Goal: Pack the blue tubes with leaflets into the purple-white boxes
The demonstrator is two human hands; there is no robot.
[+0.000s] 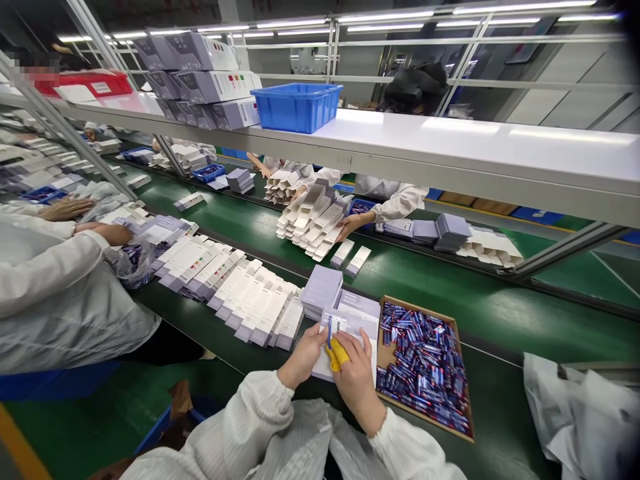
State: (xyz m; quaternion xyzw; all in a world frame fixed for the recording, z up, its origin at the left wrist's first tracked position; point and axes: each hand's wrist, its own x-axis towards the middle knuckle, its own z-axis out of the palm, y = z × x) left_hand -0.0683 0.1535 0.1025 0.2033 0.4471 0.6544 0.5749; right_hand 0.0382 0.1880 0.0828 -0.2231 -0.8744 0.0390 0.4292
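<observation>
My left hand (304, 355) has its thumb and fingers pinched together around a narrow blue piece (330, 327), too small to make out. My right hand (356, 375) meets it with bent fingers, yellow finger covers (338, 353) on some fingertips. Under and behind both hands lie lilac printed papers or flat boxes (360, 305) with a white label (339, 325). A neat lilac stack (321, 288) stands just beyond. To the right of my right hand, an open cardboard tray (385, 355) holds many blue and red batteries (425, 363).
White and lilac cartons (260, 303) lie in an overlapping row at left. Across the green belt (400, 267), a co-worker's hand (354, 223) touches stacked open cartons (313, 220). A shelf (450, 150) with a blue bin (300, 110) crosses above. Another person's sleeve (55, 267) is at left.
</observation>
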